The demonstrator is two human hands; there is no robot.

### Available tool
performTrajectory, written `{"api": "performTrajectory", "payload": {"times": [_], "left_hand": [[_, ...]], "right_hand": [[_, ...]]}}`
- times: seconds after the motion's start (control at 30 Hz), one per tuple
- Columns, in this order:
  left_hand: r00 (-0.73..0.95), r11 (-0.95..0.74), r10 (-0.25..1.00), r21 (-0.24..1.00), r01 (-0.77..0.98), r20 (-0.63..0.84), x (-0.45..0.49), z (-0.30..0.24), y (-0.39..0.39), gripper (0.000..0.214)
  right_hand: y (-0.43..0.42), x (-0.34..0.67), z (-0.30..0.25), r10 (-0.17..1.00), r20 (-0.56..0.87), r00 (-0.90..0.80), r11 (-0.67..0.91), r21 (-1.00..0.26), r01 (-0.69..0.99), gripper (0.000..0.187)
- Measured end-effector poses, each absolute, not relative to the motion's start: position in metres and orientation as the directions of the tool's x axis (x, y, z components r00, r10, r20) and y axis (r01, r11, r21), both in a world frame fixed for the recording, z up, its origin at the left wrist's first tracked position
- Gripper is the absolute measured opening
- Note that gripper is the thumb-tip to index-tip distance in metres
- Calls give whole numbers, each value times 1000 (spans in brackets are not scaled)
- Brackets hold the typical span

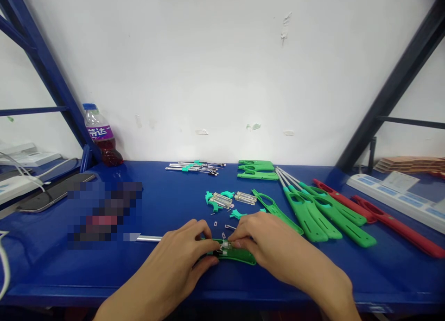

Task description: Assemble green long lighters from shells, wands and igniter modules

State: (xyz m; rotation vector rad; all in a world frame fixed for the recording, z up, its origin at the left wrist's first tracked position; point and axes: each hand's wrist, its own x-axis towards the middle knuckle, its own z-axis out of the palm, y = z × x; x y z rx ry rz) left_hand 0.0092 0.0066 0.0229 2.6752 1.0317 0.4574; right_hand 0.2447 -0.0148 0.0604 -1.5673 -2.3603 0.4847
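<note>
A green half-shell of a long-nosed lighter (243, 255) lies open side up near the table's front edge, its metal tube (149, 238) pointing left. My left hand (189, 249) is closed around the tube end of the shell, thumb and fingers pinching it. From the right, my right hand (257, 237) pinches a small clear-whitish fitting (225, 244) inside the shell; my fingers partly hide it. Just behind lie small metal pieces (215, 223), teal triggers (238, 214), clear fuel tanks (222, 200) and an empty green half-shell (278, 212).
Metal lighter tubes with wires (191, 166) and green half-shells (257, 169) lie by the wall. Finished-looking green lighters (313, 217) and red ones (399, 223) lie right, beside a white power strip (389, 196). A drink bottle (104, 138) and phone (52, 191) stand left.
</note>
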Motion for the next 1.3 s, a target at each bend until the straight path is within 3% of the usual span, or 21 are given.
{"api": "performTrajectory", "payload": {"times": [0.53, 0.67, 0.8, 1.13, 1.3], "left_hand": [[712, -719, 684, 308, 623, 158, 10, 26, 6, 25], [701, -706, 696, 322, 631, 152, 9, 26, 7, 20], [692, -693, 709, 326, 643, 140, 9, 25, 7, 20], [691, -690, 709, 340, 639, 139, 12, 25, 10, 21], [695, -701, 703, 318, 639, 152, 11, 24, 9, 18]], "right_hand": [[-14, 243, 62, 919, 31, -393, 374, -387, 843, 34], [-13, 253, 67, 909, 121, -399, 415, -350, 840, 34], [-9, 279, 68, 954, 219, -204, 263, -284, 922, 28], [3, 346, 55, 992, 51, 117, -102, -227, 968, 36], [9, 350, 50, 993, -5, 122, -119, -240, 963, 35]]}}
